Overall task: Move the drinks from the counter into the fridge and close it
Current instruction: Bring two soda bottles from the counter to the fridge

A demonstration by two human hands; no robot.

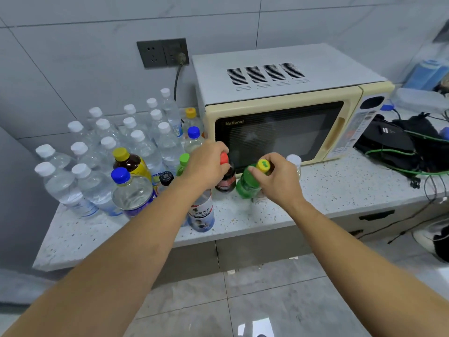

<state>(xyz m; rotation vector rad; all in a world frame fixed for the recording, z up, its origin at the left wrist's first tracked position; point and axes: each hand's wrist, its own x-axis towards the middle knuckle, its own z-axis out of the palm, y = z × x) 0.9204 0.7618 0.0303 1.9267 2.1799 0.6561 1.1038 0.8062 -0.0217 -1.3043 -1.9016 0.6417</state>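
A: What is kept at the left end of the worktop?

B: The clear water bottles, packed in rows back to the wall, prob. stored as a block. Coloured-cap drinks are set along the block's right side, nearer the front edge, so they are reached first.

A: And which are being taken?

B: Two, both standing approx. mid-worktop, just in front of the microwave. The dark bottle w/ red cap is gripped at the neck by the left hand, fingers curled round the cap from above. Just right of it, the green bottle w/ yellow cap is pinched at the cap by the right hand, thumb and fingers closed on it; it is seen tilted slightly.

A: Why by the necks?

B: Judged: a top grip lets one be lifted per hand w/o knocking neighbours.

A: The fridge?

B: Not in view. Neither bottle is clearly off the worktop yet; cannot be told.
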